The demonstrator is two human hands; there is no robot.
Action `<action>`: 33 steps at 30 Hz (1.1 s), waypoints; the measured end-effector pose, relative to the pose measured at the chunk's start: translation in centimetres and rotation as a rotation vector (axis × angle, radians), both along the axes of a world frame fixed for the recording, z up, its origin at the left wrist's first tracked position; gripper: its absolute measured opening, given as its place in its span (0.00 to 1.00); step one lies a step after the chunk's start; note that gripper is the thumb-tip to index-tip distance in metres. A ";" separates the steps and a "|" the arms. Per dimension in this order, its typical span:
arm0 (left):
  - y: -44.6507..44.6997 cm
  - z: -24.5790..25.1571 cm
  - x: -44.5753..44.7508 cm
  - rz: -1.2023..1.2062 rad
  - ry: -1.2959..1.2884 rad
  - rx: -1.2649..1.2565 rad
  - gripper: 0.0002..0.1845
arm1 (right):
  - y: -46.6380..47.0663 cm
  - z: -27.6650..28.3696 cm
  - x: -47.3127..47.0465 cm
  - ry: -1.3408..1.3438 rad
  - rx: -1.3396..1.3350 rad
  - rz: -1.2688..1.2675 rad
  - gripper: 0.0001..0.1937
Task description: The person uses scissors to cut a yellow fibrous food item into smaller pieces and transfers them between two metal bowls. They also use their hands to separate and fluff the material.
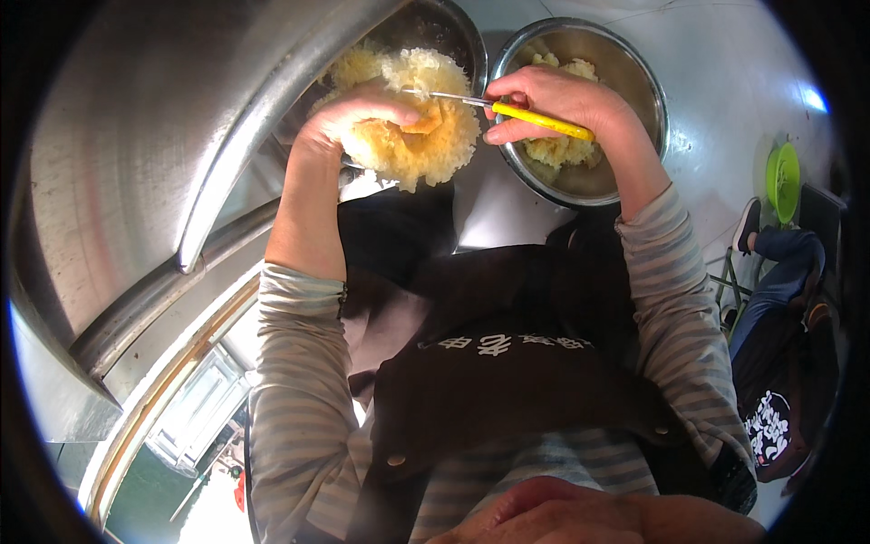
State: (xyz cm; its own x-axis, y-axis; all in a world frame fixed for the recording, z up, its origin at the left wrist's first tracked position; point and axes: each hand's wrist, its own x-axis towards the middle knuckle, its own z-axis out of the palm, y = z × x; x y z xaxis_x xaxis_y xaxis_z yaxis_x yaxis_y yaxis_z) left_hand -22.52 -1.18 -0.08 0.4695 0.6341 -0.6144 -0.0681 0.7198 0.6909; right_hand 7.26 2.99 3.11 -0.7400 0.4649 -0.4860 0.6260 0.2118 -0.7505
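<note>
My left hand is closed around a large, frilly, pale-yellow snow fungus, its thumb pressed near the orange-brown base. In my right hand is a small knife with a yellow handle. Its thin metal blade points left across the fungus, and the tip is hidden among the frills. Below the left hand stands a dark-looking metal bowl, with more snow fungus in it. A second, stainless-steel bowl sits under my right hand and holds pieces of snow fungus.
A stainless-steel counter or sink edge curves along the left side. At far right, another person's leg in jeans and a bright green plastic basket are near the grey floor. A dark apron bearing writing covers my front.
</note>
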 end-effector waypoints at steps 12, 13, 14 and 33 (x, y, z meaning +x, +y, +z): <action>0.1 -0.2 0.3 -0.080 0.108 0.065 0.21 | -0.2 1.4 -1.1 -0.110 0.038 -0.051 0.16; 0.1 -0.2 0.4 -0.084 0.091 0.060 0.21 | -0.3 1.3 -1.1 -0.101 0.063 -0.042 0.16; 0.1 -0.2 0.5 -0.087 0.073 0.056 0.21 | -0.3 1.2 -1.0 -0.091 0.089 -0.033 0.15; 0.9 -2.2 -1.1 0.596 -0.285 -0.010 0.25 | -1.4 0.9 -1.7 0.004 0.483 -0.251 0.26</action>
